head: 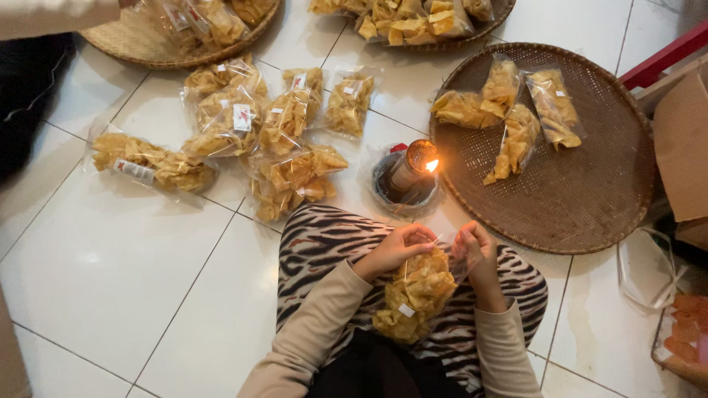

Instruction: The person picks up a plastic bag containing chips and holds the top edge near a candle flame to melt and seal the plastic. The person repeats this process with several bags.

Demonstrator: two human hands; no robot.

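both hands, left hand (394, 250) and right hand (476, 250), pinching the top of a clear bag of chips (417, 295) low centre of frame, just below a lit candle (413, 169).

Lighting: warm, moderate, even overall; main source overhead, seen as soft glare patch on floor tiles (96, 258) at lower left. Second source: small flame (432, 165) at centre, blown out to white-orange, w/ glow on lamp (408, 180) top beside it. Shadows: soft; darkest at upper-left edge and right edge by box (682, 147). Tray (590, 199) weave reads clear. Chip bags (243, 133) throw small specular glints off plastic. Focus: sharp mid-frame; hands slightly soft, fine detail at fingers lost. Lower-right corner dim, muddy. Edge distortion: mild, tile lines bend little. Colour cast yellowish.
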